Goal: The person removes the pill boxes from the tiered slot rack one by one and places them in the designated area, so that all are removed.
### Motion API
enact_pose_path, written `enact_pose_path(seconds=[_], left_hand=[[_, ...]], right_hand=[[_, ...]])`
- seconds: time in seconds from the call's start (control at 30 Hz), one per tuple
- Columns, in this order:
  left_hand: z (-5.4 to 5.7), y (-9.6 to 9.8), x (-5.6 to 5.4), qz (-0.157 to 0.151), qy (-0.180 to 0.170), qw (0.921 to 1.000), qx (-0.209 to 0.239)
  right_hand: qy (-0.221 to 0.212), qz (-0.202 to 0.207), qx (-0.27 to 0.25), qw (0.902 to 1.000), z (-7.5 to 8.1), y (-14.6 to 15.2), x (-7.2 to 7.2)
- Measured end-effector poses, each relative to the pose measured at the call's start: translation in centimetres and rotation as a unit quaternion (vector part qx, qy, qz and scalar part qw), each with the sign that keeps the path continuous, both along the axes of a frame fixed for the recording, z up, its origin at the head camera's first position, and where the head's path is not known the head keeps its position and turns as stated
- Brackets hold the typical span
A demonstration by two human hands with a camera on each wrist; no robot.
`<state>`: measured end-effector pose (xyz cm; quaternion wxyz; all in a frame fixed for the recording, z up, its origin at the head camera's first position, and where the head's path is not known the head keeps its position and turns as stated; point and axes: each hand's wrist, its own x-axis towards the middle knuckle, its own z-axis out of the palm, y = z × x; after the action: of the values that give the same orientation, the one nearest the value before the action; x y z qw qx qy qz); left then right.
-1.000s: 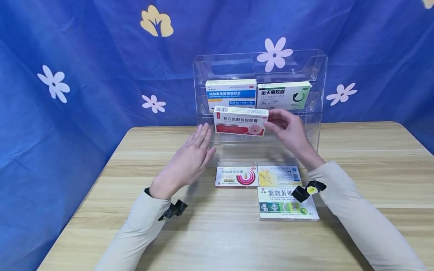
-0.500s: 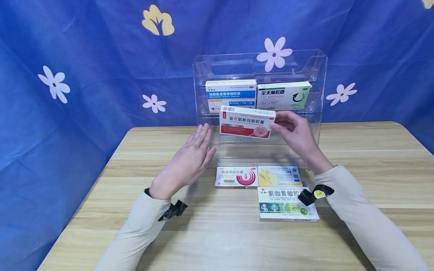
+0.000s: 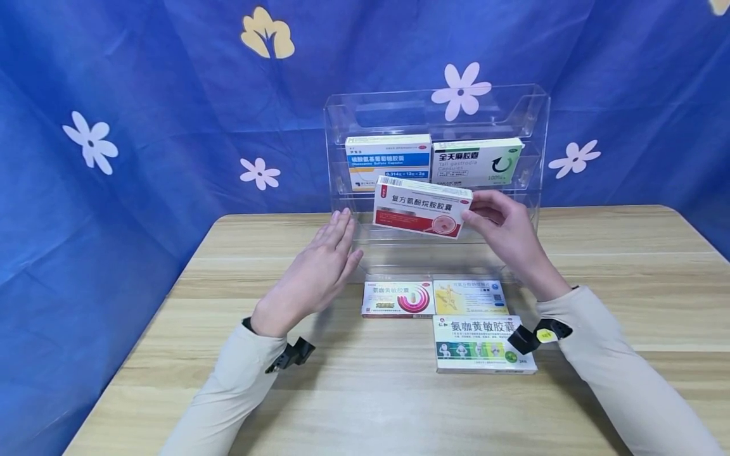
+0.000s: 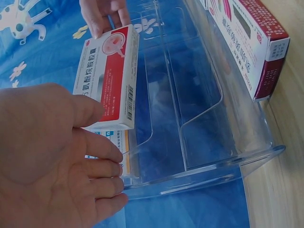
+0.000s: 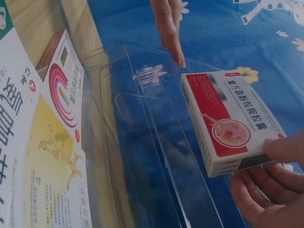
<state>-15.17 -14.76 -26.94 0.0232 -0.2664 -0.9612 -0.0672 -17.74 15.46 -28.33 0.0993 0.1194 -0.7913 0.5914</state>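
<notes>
Pinching the tilted red-and-white box (image 3: 422, 208) mid-frame, the right hand (image 3: 509, 235) should level it; the straight-fingered left hand (image 3: 315, 271) possibly braces the rack (image 3: 410, 255).

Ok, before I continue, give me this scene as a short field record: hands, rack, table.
Right hand: pinches red-and-white capsule box by one end, box tilted
Left hand: fingers straight, beside clear rack; contact unclear
In rack: glucosamine sulfate box, Tall gastrodia box, side by side
Table: pink-arc box, yellow-and-white box, green-banded box
</notes>
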Motion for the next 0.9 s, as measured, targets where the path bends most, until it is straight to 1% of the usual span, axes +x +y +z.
enact_pose_path(seconds=[0.23,0.37,0.67,0.9], left_hand=[[0.1,0.0,0.1,0.000,0.002,1.0000,0.002],[0.0,0.0,0.1,0.001,0.002,1.0000,0.002],[0.0,-0.1,0.2,0.000,0.005,1.0000,-0.001],[0.1,-0.1,0.2,-0.003,0.007,1.0000,0.001]], right_hand=[[-0.009,-0.002,0.000,1.0000,-0.3,0.4,0.5],[-0.006,-0.009,0.013,0.9999,-0.5,0.7,0.7],[-0.002,-0.009,0.017,0.9998,-0.7,1.1,1.0],[-0.023,-0.004,0.032,0.9992,-0.9,1.4,1.6]])
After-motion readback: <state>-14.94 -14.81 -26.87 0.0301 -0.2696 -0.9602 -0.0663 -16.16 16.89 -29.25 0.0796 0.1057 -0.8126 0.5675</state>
